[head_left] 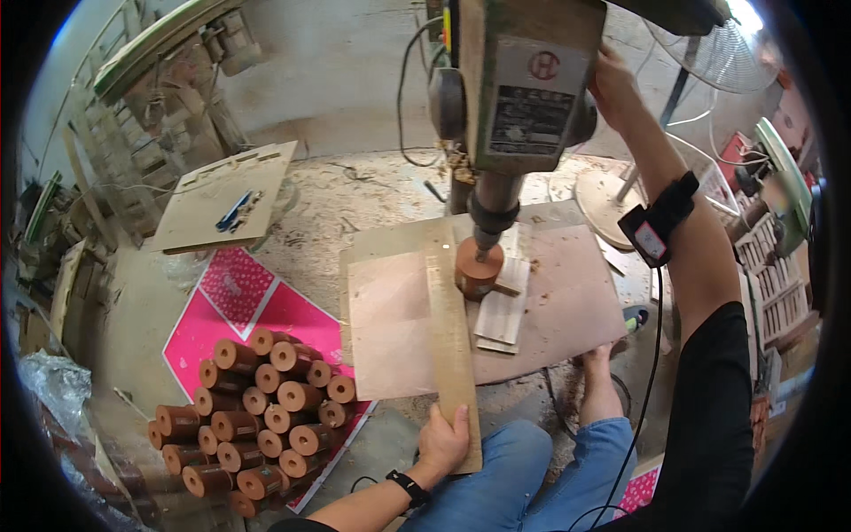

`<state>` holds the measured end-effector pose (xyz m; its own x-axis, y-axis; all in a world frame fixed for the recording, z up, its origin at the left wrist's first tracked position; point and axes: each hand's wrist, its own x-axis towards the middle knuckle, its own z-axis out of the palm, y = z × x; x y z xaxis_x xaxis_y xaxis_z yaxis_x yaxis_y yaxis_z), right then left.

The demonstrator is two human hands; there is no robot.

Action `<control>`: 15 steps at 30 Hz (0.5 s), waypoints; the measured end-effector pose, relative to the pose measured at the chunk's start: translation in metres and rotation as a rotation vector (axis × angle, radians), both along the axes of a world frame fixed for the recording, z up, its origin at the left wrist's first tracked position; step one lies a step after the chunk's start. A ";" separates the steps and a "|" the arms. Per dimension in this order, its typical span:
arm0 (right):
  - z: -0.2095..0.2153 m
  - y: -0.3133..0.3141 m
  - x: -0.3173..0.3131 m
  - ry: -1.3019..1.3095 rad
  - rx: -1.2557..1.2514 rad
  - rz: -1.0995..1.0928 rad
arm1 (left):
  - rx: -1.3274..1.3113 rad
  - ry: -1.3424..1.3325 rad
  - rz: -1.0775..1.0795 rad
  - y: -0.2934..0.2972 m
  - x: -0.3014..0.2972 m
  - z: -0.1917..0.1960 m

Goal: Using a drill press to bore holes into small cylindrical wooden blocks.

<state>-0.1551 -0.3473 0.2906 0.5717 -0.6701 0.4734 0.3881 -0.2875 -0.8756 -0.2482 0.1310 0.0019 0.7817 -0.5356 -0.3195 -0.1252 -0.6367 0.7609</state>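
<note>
1. Two hands are at work at our drill press (pixel 532 97): one low on the wood, the other up beside the machine.
2. Our left hand (pixel 443 441) holds the near end of a long board (pixel 450 346), thumb laid on top and fingers drawn in narrow at its left edge; how far they curl underneath, we cannot see.
3. Our right hand (pixel 613 87) is raised to the right side of the drill press, partly behind it. Its fingers are mostly hidden, so we cannot tell whether they grip a handle.
4. Our brown block (pixel 472 277), short and round, stands on end on the covered table (pixel 572 284), under the drill bit (pixel 482 254). The board lies just beside it on the left, pale wood strips (pixel 502 317) on the right; whether the board touches it, we cannot tell.
5. The bit meets the block's top, so we judge the step in hand to be boring into that end.
6. At our lower left, a heap of similar blocks (pixel 230 424) rests on a pink sheet (pixel 306 315); many show a round hole.
7. We judge that the next move calls for a firm hold on the board, even pressure from the right hand, and left fingers kept well away from the bit.
</note>
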 end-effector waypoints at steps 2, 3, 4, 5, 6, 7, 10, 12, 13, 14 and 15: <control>-0.038 0.012 0.004 0.053 0.196 -0.078 | 0.059 0.008 0.014 0.002 0.001 0.002; -0.059 0.020 0.005 0.027 0.255 -0.037 | 0.009 0.003 0.014 0.002 0.001 0.002; -0.077 0.028 0.001 0.087 0.226 -0.034 | -0.055 0.001 -0.002 0.002 0.000 0.001; -0.094 0.036 -0.008 0.104 0.306 0.001 | -0.043 -0.001 -0.001 0.001 0.001 0.001; -0.105 0.043 -0.021 0.240 0.309 -0.069 | -0.052 -0.009 0.014 0.000 0.000 0.000; -0.114 0.052 -0.034 0.304 0.268 -0.071 | -0.039 0.027 0.004 0.001 0.001 0.000; -0.120 0.091 -0.078 0.495 0.308 -0.052 | -0.041 0.052 -0.009 0.002 0.001 0.000; -0.108 0.122 -0.109 0.698 0.137 -0.049 | -0.047 0.029 -0.017 0.003 0.000 0.002; -0.099 0.140 -0.126 0.746 -0.043 -0.069 | -0.050 0.029 -0.007 0.003 0.000 0.003; -0.087 0.154 -0.139 0.761 -0.059 -0.078 | -0.033 0.027 -0.008 0.003 0.000 0.004; -0.075 0.167 -0.150 0.831 -0.228 -0.152 | -0.026 0.019 -0.022 0.003 -0.001 0.005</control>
